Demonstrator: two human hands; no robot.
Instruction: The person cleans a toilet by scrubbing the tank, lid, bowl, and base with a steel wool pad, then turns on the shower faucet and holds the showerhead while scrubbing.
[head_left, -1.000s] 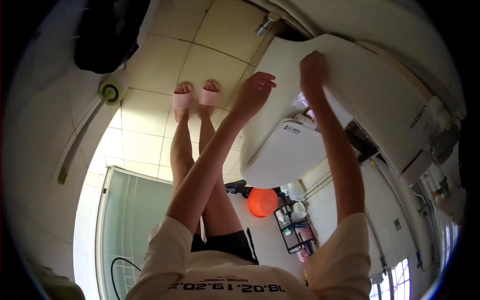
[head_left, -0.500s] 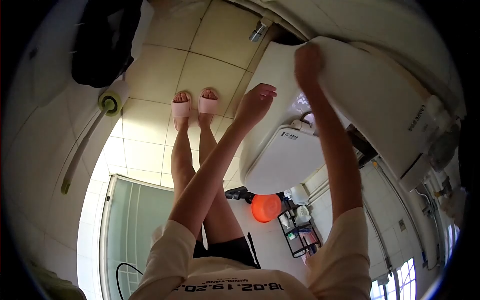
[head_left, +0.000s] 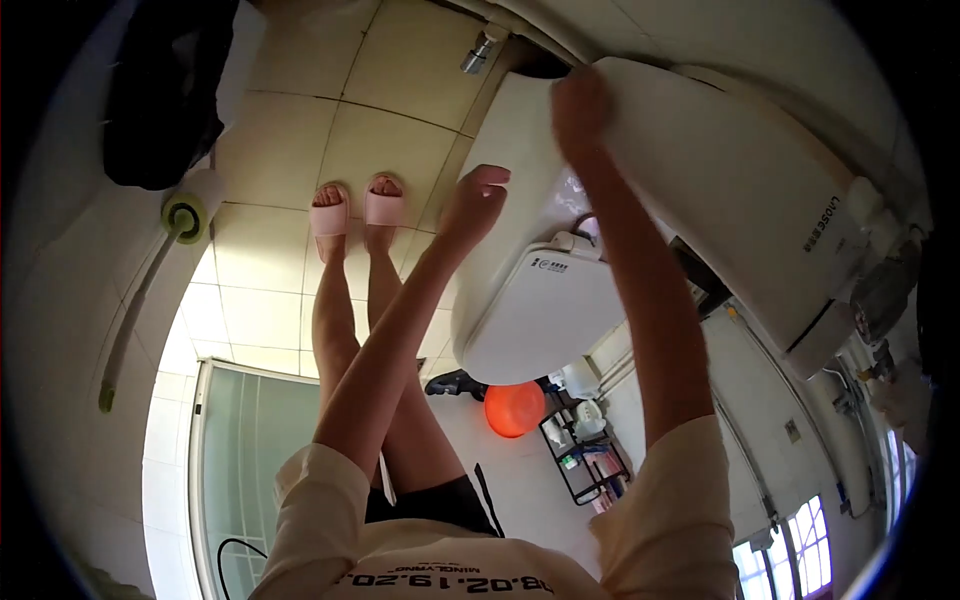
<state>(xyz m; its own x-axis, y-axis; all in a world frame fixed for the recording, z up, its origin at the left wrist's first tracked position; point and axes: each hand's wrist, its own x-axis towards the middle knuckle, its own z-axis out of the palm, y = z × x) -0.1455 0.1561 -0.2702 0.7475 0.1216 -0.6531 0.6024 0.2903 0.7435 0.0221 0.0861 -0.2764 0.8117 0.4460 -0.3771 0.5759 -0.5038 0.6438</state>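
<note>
My left hand is closed, its fingers curled, with nothing visible in them. It is raised beside the left edge of a white ceramic fixture. Farther up and to the right, my right hand is a fist over the fixture's upper part, slightly blurred; whatever it may hold is hidden. Between my forearms lies a closed white lid with a small dark logo. A broad white panel with dark lettering extends to the right of my right hand.
Pink slippers are on my feet on the tiled floor. At left are a long-handled brush and a black bag. An orange basin and a black rack with bottles stand below the lid. Pipes run along the right wall.
The whole view has shifted, so the hands, slippers and fixture appear farther left. My right fist has moved slightly over the fixture; my left hand keeps its curled shape.
</note>
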